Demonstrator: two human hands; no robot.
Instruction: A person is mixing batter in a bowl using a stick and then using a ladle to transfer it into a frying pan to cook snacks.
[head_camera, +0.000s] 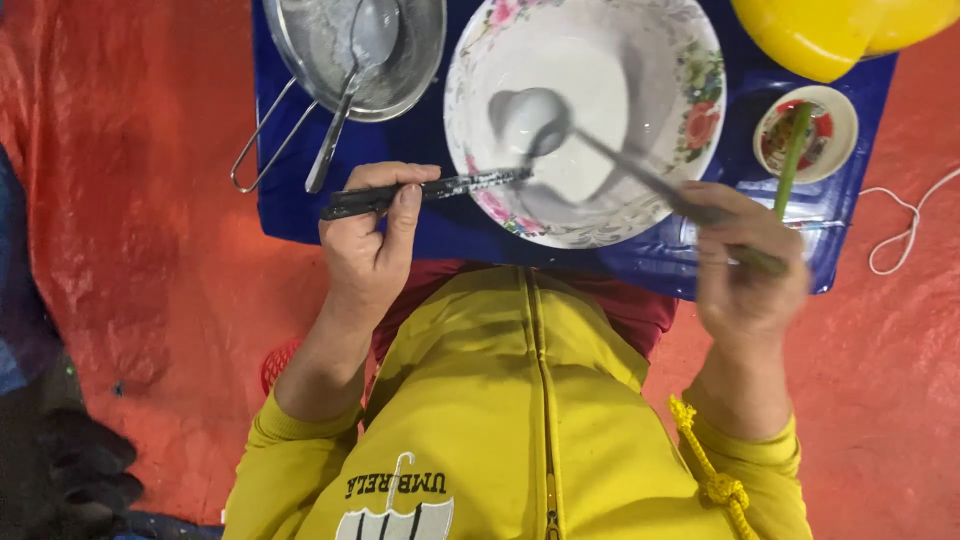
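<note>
My left hand (368, 250) is closed around the dark handle of a knife (425, 192), whose pale-smeared blade points toward three o'clock and ends at the near rim of the floral bowl (690, 110). My right hand (745, 270), blurred, is curled shut on the handle of a spoon (560, 135) whose head sits in the bowl, toward its middle. The bowl is wide and white with pink flowers on the rim, and it holds a white liquid or batter.

At ten o'clock from the bowl is a metal strainer (410, 70) with a wire handle; a second metal spoon (352, 85) lies in it, and its inside is coated with white residue. At three o'clock from the bowl stands a small round dish (840, 120) with a red pattern and a green stick (793, 155) leaning in it. A yellow container (820, 30) is at one o'clock. All rest on a blue table (290, 190) over an orange tarp (130, 200).
</note>
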